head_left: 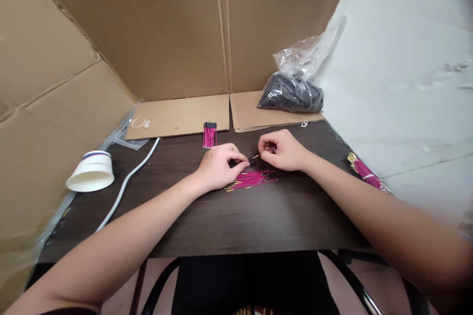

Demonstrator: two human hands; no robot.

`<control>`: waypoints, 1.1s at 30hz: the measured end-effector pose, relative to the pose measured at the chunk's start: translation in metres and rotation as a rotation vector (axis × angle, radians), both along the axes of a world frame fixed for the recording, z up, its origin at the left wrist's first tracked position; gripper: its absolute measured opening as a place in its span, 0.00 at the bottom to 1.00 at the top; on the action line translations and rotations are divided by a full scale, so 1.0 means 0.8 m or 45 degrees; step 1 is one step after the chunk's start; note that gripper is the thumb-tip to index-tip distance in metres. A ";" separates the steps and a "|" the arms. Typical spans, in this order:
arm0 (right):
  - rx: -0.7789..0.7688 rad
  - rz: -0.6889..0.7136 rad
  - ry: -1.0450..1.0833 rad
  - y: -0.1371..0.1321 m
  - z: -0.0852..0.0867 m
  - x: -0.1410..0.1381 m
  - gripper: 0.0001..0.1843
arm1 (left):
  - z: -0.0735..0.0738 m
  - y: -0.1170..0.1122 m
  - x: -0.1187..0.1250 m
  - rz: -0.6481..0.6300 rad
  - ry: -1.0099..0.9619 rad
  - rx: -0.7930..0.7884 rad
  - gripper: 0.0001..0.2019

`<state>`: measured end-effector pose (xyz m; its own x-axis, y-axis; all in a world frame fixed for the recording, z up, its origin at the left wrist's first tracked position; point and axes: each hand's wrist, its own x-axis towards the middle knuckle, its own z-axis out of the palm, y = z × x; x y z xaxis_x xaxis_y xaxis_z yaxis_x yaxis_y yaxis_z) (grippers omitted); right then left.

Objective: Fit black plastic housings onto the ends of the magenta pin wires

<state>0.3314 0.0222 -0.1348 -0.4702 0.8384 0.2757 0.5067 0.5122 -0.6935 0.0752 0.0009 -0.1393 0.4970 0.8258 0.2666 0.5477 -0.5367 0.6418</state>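
Observation:
In the middle of the table, my left hand (221,165) is closed in a pinch on a small black sleeve (252,162). My right hand (284,151) is closed around a magenta wire, and its gold-coloured tip (255,157) points left toward the black sleeve. Whether tip and sleeve touch is too small to tell. Just below the hands lies a loose pile of magenta wires (253,179), most gold ends to the left. Behind my left hand, a bundle of magenta wires with black ends (210,135) lies on the table.
A clear bag of black pieces (291,92) sits on cardboard at the back right. A tied bundle of magenta wires (365,171) lies at the right edge. At left are a tipped paper cup (91,172) and a white cable (127,182). Cardboard walls (166,29) enclose the back and left.

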 end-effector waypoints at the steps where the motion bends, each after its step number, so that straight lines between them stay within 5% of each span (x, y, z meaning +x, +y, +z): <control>1: 0.000 0.013 -0.007 -0.001 0.000 -0.001 0.04 | 0.000 0.001 0.000 -0.004 0.006 -0.005 0.03; 33: 0.064 0.075 0.113 -0.010 -0.006 -0.010 0.04 | -0.006 0.003 -0.001 0.019 0.037 0.036 0.04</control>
